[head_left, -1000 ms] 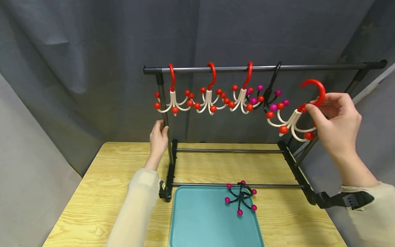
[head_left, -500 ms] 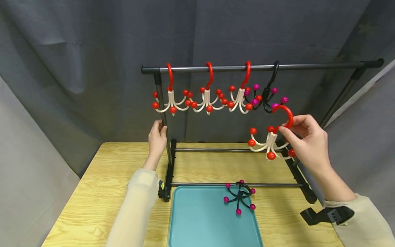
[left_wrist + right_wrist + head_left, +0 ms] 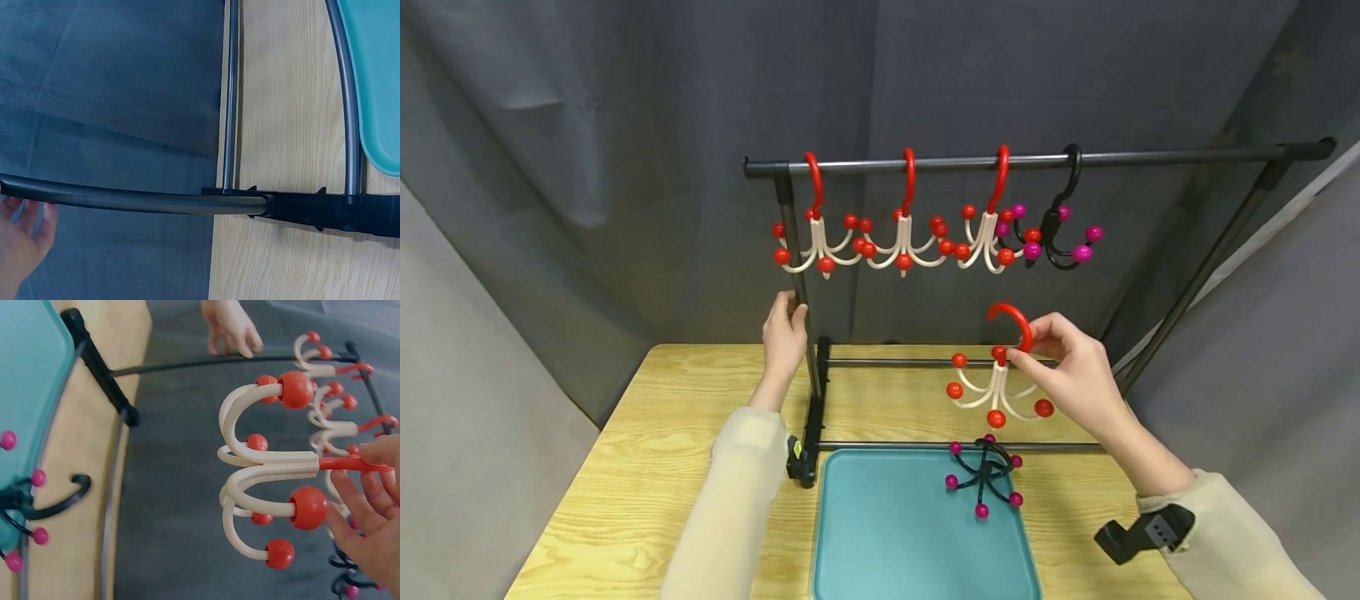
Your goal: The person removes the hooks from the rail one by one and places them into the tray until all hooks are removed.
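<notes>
A: Dark grey curtain (image 3: 662,192) behind, wood-grain table (image 3: 640,475) under your rack (image 3: 813,425). What's changed?

B: Your right hand (image 3: 1073,368) has swung left and dropped over the last second, carrying the cream-armed hanger (image 3: 997,381) from beside the rack's right side to well below the top rail (image 3: 1165,158).

A: Meaning?

B: My read: it's off the rail, unhung, and looks nearer the tray (image 3: 887,533) now. The hanger sits just left of your right hand. The tray is lower and closer to you, a black hanger (image 3: 986,472) across its far right corner. Three red-hooked hangers (image 3: 906,229) hang up and left of that hand; another black one (image 3: 1051,229) hangs roughly straight above it.

A: Hands?

B: Right pinches the lower part of the red hook (image 3: 1012,309), thumb against fingers. Left hand (image 3: 785,339) grips the left upright (image 3: 144,199), thumb one side, fingers the other; no real shift there.

A: Orientation?

B: Long axis near upright: hook on top, arms fanned below, red ball tips curling up. Hook's mouth faces left, away from your right hand.
</notes>
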{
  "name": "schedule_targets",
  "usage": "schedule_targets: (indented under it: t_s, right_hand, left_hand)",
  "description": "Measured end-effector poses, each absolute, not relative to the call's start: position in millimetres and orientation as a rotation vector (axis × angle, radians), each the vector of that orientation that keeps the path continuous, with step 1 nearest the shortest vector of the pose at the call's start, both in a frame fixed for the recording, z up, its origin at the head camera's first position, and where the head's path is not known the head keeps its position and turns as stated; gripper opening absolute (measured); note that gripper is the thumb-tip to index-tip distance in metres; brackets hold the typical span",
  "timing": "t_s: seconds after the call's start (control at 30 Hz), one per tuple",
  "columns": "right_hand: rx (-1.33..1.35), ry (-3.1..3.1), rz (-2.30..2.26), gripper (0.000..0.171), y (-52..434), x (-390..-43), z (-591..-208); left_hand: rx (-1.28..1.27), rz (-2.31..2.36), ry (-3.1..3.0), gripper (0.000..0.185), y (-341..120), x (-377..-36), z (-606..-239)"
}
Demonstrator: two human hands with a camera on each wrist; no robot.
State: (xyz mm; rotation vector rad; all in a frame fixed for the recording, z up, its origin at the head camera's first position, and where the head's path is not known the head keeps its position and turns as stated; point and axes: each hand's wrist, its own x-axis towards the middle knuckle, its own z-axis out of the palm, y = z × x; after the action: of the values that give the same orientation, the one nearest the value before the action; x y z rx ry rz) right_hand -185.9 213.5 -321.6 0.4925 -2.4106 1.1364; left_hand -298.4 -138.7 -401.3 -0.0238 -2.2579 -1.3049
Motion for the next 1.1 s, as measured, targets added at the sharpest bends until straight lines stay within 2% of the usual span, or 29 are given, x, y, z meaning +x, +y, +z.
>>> schedule_targets:
  t_s: [0.27,0.53,1.1]
  right_hand:
    - [0.582,-2.572,1.207,0.019,187,-188,-353]
    - [0.657,-2.693,1.194,0.021,168,-187,-379]
    - [0.664,-2.841,1.006,0.023,162,-176,-428]
  left_hand:
    - [-0.001,-1.309,-2.27,0.024,-139,-296,-402]
    - [-0.002,-1.308,-2.271,0.022,-138,-298,-405]
    - [-0.009,-1.321,-2.264,0.023,-137,-296,-404]
